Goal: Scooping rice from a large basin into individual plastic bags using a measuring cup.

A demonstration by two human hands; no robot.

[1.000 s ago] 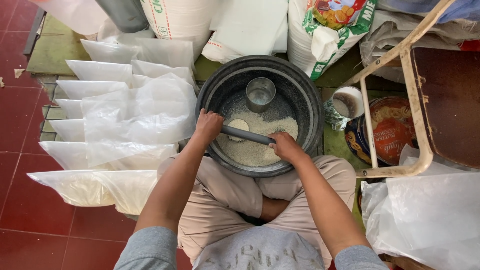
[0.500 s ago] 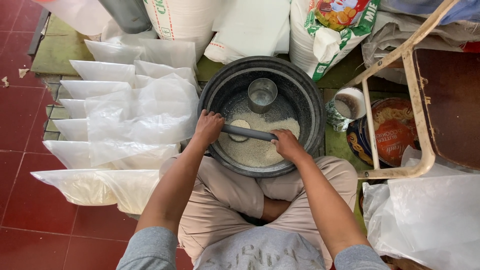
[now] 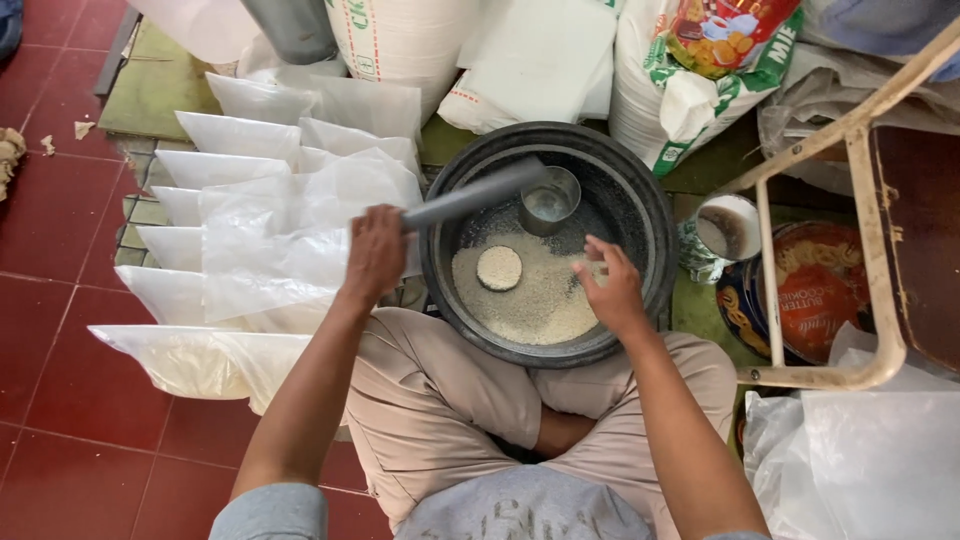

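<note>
My left hand (image 3: 375,255) grips the grey pipe (image 3: 472,195) lifted over the basin (image 3: 640,215). My right hand (image 3: 612,285) hovers open, holding nothing, above the rice (image 3: 540,300). A cup (image 3: 550,200) sits inside; plastic bags (image 3: 270,220) lie left on the floor.

Sacks (image 3: 400,40), round tin (image 3: 820,290), mug (image 3: 725,232)

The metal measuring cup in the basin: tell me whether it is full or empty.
Empty. The metal measuring cup stands upright in the black basin, its bare shiny bottom showing, while the rice lies beside it.
</note>
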